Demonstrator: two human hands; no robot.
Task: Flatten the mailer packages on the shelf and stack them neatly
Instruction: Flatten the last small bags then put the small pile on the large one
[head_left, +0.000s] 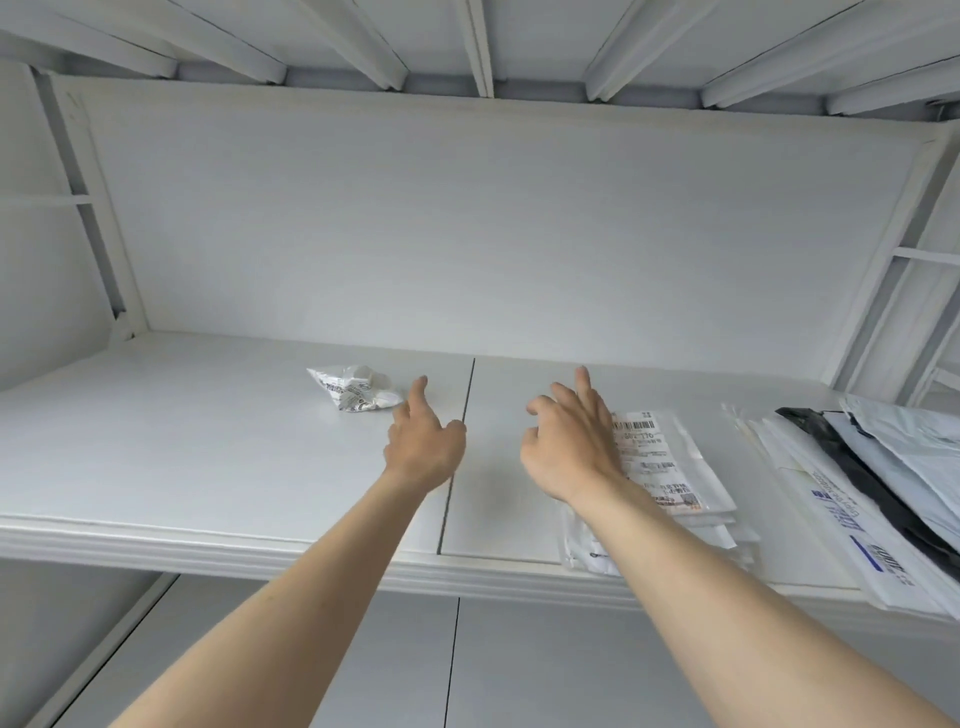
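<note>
A crumpled white mailer (356, 388) with black print lies on the white shelf (208, 447), left of the centre seam. My left hand (423, 441) hovers just right of it, fingers relaxed and holding nothing, the index fingertip a short way from the mailer. My right hand (569, 447) is raised over the shelf with loosely spread fingers, empty, beside the left edge of a flat stack of white mailers (670, 483) with a barcode label on top. My right forearm covers part of that stack.
A second, larger pile of flat mailers (878, 499), white with a black one among them, lies at the far right and overhangs the shelf's front edge. The shelf has a back wall, side frames and a slatted board overhead. Another shelf surface lies below.
</note>
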